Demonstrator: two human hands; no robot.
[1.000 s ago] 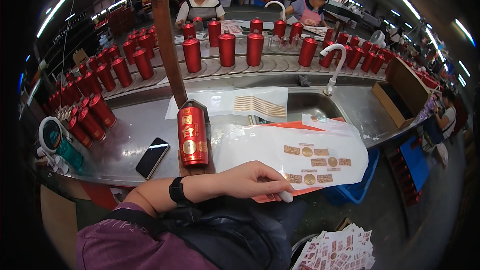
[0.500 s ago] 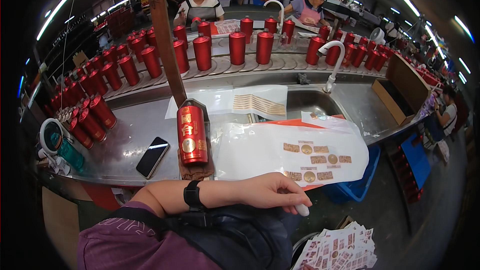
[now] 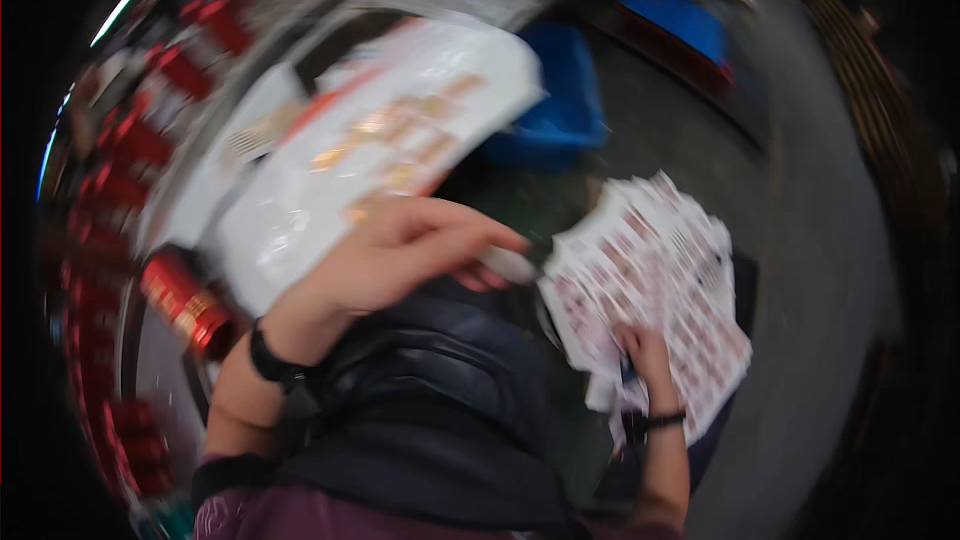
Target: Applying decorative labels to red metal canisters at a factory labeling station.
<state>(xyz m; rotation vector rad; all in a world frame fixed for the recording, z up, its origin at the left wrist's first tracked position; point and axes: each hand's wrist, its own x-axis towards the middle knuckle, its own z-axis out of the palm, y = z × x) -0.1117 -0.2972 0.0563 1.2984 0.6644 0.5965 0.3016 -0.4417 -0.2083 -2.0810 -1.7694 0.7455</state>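
Note:
My left hand [image 3: 395, 252] hangs above my lap, fingers curled together. A small white rounded thing [image 3: 508, 265] shows at its fingertips; whether it is held or worn on a finger I cannot tell. Lower right, my right hand [image 3: 645, 350] reaches down onto a fanned pile of printed label sheets [image 3: 690, 290], its fingers closed at a sheet near the pile's left side. Motion blur softens both hands. On the bench beyond my left hand lies a white backing sheet [image 3: 290, 200] bearing several gold labels [image 3: 400, 125]. A red bottle [image 3: 185, 302] is left of that sheet.
A blue bin [image 3: 555, 100] stands below the bench edge, past the white sheet. Farther right is a flat blue panel [image 3: 675, 20]. Many red bottles [image 3: 130, 140], blurred, line the left side. The grey floor [image 3: 800, 270] runs along the right.
The view has swung right and down toward the label pile. My right hand has come into sight on the pile. My left hand still has the white thing at its fingertips.

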